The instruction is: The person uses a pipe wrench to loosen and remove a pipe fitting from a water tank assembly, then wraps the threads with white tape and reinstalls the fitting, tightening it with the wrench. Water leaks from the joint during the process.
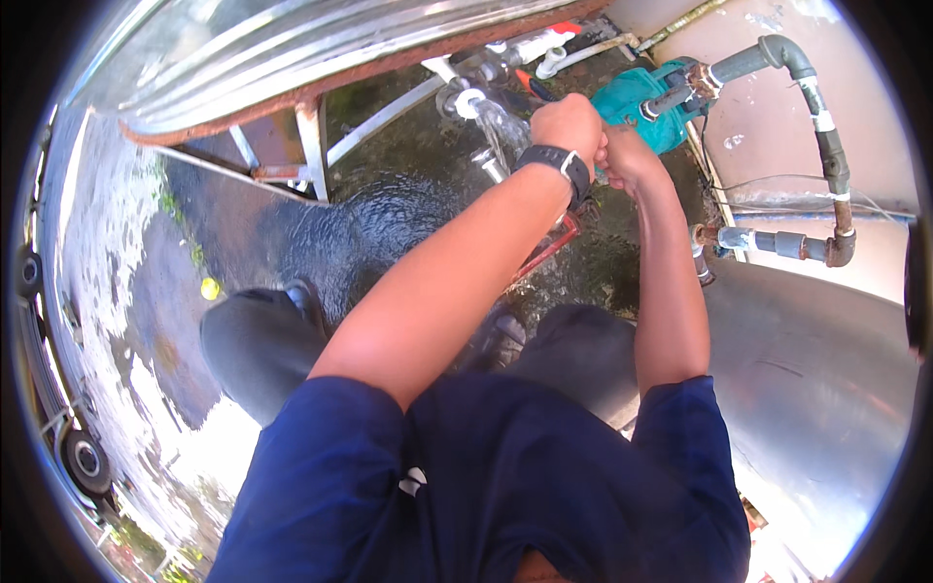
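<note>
My left hand (566,126), with a black watch on its wrist, is closed in a fist in front of a teal water pump (627,95). A black and orange handle (533,85) shows just beyond its knuckles; whether the hand grips it is hidden. Right beside it, my right hand (630,160) is also closed, its fingers meeting the left ones. What lies between them cannot be seen. Water pours from a white pipe end (468,103) left of my hands onto the wet ground. Below my left wrist shows a red metal frame (546,255), partly hidden by the forearm.
Grey elbowed pipes (834,155) run from the pump along the pale wall. A ribbed metal tank (321,68) on a rusty stand rises at upper left. A smooth metal surface (807,379) curves at right. A yellow round object (210,289) lies on the wet floor.
</note>
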Available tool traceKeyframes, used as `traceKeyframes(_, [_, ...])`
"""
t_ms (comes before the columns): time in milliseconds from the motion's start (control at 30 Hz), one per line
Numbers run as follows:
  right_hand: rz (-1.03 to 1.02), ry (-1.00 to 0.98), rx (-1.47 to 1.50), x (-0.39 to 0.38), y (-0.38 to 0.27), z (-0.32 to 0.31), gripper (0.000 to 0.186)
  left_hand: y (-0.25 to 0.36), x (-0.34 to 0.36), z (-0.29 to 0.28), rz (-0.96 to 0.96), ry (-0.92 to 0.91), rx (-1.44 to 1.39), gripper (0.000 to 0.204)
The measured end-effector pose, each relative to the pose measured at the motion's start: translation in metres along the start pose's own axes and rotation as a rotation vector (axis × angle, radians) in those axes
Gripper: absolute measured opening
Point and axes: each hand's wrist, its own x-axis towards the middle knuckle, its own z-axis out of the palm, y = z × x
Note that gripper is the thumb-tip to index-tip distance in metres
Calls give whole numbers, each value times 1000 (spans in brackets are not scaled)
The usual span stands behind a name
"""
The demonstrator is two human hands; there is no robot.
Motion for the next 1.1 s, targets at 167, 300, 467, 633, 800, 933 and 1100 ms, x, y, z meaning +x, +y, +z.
traceKeyframes(167, [-193, 38, -164, 11, 12, -5, 61, -9, 18, -12, -34, -80, -458, 7])
traceKeyframes(300, [-39, -101, -259, 22, 6, -9, 50, -2, 11, -20, -259, -133, -702, 9])
traceKeyframes(467, [197, -128, -91, 10, -24, -13, 71, 54, 12, -36, -736, -25, -621, 27])
traceKeyframes(633, [-272, 155, -304, 7, -26, 1, 65, 41, 34, -14, -909, 472, -616, 39])
traceKeyframes(800, [54, 131, -110, 9, -5, 18, 76, 18, 25, -4, -736, 562, -520, 23])
traceKeyframes(933, [78, 13, -261, 29, -13, 16, 78, 42, 27, -5, -847, 621, -542, 27])
traceKeyframes(1100, [-150, -96, -467, 35, -21, 12, 73, 63, 36, -12, -942, 606, -406, 38])
